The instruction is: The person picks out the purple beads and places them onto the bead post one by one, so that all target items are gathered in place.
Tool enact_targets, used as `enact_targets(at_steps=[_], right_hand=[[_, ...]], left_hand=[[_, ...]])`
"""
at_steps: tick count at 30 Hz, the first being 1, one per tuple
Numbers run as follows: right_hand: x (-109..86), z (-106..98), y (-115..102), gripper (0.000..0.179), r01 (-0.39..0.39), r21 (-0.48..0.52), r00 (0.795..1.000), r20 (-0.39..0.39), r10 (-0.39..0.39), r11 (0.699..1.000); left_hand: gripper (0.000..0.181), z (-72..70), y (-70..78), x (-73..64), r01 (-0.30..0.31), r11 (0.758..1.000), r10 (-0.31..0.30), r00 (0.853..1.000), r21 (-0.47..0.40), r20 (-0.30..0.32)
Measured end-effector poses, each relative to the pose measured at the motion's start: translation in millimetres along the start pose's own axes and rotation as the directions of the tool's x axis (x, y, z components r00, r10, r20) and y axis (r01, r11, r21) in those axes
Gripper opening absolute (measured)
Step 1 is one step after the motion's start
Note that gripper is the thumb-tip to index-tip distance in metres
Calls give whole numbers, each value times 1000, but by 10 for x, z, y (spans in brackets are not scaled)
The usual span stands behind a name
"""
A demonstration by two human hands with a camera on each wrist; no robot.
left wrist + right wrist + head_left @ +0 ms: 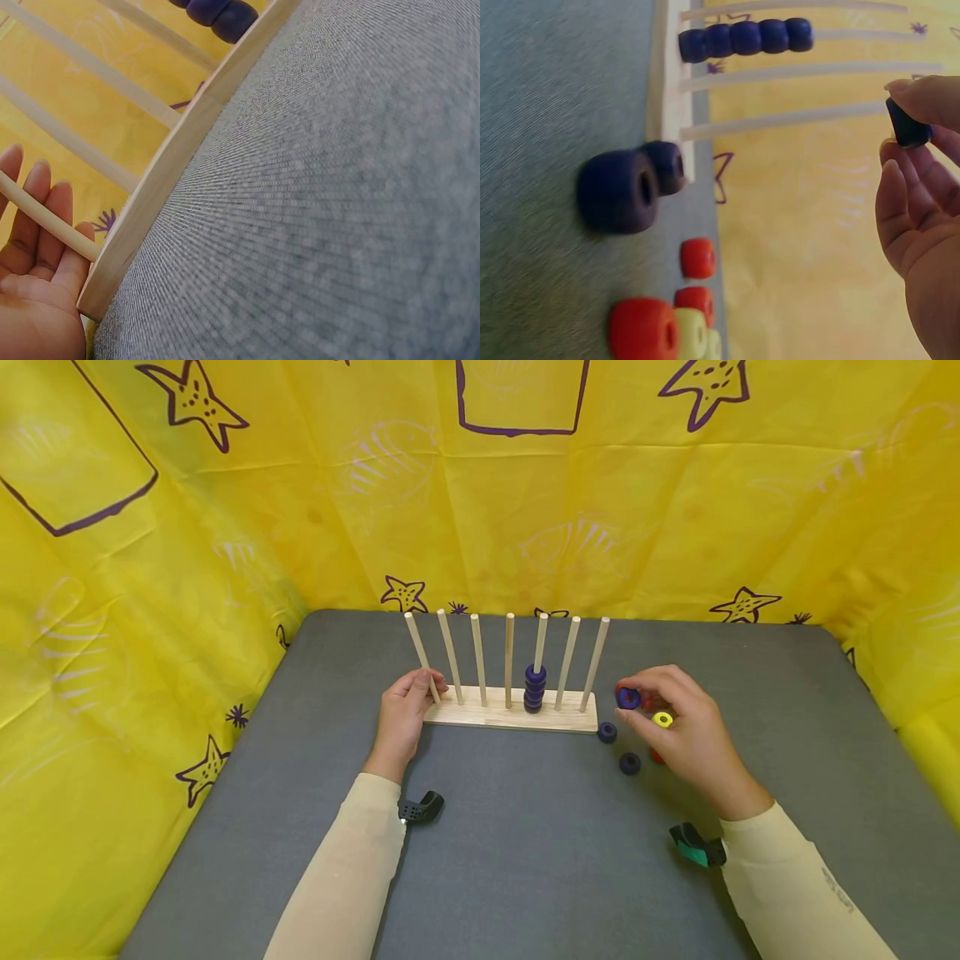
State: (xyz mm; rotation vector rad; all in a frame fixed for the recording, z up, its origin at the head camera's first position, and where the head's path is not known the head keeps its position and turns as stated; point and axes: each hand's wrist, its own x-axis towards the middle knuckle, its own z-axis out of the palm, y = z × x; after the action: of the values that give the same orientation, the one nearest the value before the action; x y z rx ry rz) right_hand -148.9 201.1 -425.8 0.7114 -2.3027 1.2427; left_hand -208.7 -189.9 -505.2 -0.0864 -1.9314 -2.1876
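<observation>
A wooden peg stand (495,717) with a row of upright pegs stands on the table. Several dark blue beads (534,691) are stacked on its fifth peg from the left. At the stand's left end, my left hand (401,714) holds the outermost peg (56,221), its fingers behind the peg. My right hand (686,731) pinches a dark blue bead (907,126) between thumb and fingertips, raised to the right of the stand. Two loose dark blue beads (630,763) lie on the table near the stand's right corner.
Red beads (697,259) and yellow beads (691,334) lie on the grey table (525,860), partly hidden behind my right hand in the head view. A yellow patterned cloth (487,527) rises behind the table and along both sides.
</observation>
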Motion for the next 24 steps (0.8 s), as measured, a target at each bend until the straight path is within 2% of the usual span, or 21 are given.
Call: enact_targets(at_steps=[6,12,24], right_hand=[[94,4,-113,43,22,-3,1000,4,-22,1000],[200,11,-189,42,81,-10,997,11,-81,997],[384,34,-326,44,144,25,989,11,-144,989]], left_hand=[[47,-6,1,-3,2,1000,-2,1000,11,1],[46,-16,-6,0,0,1000,0,1000,9,10],[45,-8,9,2,17,1000,-17,1000,15,5]])
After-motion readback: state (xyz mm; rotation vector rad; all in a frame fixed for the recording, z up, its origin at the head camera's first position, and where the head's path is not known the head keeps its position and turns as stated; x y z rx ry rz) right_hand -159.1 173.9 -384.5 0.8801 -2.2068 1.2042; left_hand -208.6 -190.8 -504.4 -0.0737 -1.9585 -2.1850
